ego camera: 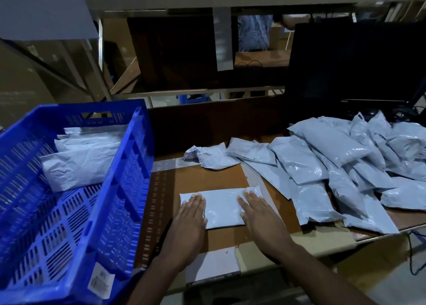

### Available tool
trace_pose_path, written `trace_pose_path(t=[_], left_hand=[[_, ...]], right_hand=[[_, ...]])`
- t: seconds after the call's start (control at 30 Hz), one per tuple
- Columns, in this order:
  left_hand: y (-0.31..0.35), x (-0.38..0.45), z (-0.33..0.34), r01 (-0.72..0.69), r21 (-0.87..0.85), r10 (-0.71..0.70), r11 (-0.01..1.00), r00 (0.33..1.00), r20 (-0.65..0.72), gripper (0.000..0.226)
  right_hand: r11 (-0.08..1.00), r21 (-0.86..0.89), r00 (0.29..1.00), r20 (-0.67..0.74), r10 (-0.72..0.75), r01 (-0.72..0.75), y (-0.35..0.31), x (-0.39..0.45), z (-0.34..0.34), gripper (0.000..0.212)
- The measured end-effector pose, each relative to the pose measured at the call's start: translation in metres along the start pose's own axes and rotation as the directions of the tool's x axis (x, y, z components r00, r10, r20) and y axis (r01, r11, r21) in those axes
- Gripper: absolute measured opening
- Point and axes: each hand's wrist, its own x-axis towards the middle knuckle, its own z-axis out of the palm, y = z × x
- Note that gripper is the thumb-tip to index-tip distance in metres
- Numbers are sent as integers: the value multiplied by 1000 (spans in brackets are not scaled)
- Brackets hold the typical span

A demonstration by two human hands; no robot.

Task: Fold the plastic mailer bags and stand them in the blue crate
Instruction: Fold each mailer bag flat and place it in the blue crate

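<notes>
A folded pale blue mailer bag (221, 206) lies flat on the brown table in front of me. My left hand (189, 221) presses on its left end with straight fingers. My right hand (258, 214) presses on its right end the same way. The blue crate (124, 173) stands at the left, tilted toward me, with several folded mailers (80, 159) standing on edge at its far end. A heap of unfolded mailer bags (341, 164) covers the right side of the table.
A crumpled mailer (207, 156) lies behind the folded one. A dark monitor (355, 62) stands at the back right with cables beside it. Metal shelving and cardboard rise behind the table. The table's front edge (230, 279) is close to me.
</notes>
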Motion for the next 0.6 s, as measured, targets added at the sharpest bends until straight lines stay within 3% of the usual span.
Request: trace_pose_path(t=[0.1, 0.23, 0.3, 0.37, 0.43, 0.53, 0.6], left_hand=[[0, 3, -2, 4, 47, -3, 999, 1000, -17, 74], [5, 0, -1, 40, 16, -39, 999, 999, -10, 81], [7, 2, -6, 58, 25, -57, 998, 997, -42, 71], [9, 5, -11, 89, -25, -90, 996, 995, -48, 57], [13, 4, -17, 106, -99, -115, 989, 990, -84, 57], [21, 9, -24, 86, -71, -96, 994, 984, -153, 66], [21, 9, -14, 19, -65, -27, 998, 992, -124, 60]], right_hand=[[1000, -15, 1000, -24, -2, 2, 0, 0, 3, 47], [1000, 5, 999, -45, 10, -10, -1, 2, 2, 51], [996, 75, 997, 52, 50, -53, 1, 10, -3, 51], [994, 86, 995, 79, 58, -65, 0, 13, -11, 54], [989, 115, 992, 91, 82, -92, -6, 12, -21, 60], [995, 94, 999, -25, 33, -30, -15, 21, -23, 61], [993, 109, 999, -13, -34, 35, -21, 23, -15, 52]])
